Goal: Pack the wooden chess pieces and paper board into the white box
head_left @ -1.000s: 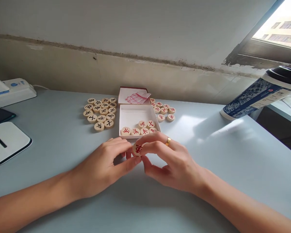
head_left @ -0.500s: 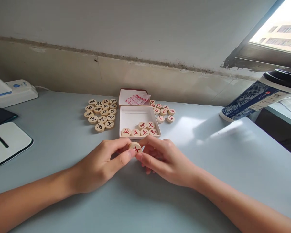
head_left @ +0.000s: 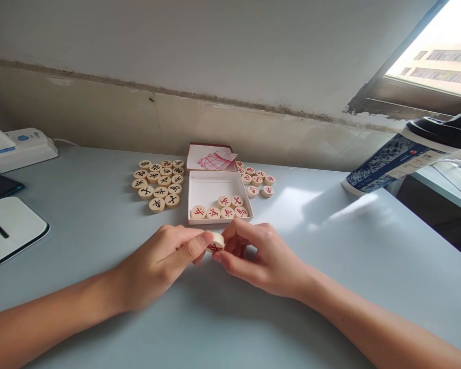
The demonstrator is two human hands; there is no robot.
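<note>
Over a pale blue desk (head_left: 230, 328) spreading to either side, the left hand (head_left: 153, 269) and right hand (head_left: 271, 261) are clamping a red-marked disc (head_left: 217, 241), its face tilting down toward the wearer, its width running left to right. An open box (head_left: 207, 187) is lying just beyond, a cup (head_left: 392, 158) standing near the right edge (head_left: 426, 224), the far edge (head_left: 311, 170) meeting the wall (head_left: 230, 56).

light from the upper-right window (head_left: 441, 56) glares on the desk (head_left: 253, 328).

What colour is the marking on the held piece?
Red, on the held piece, in the head view.
</note>
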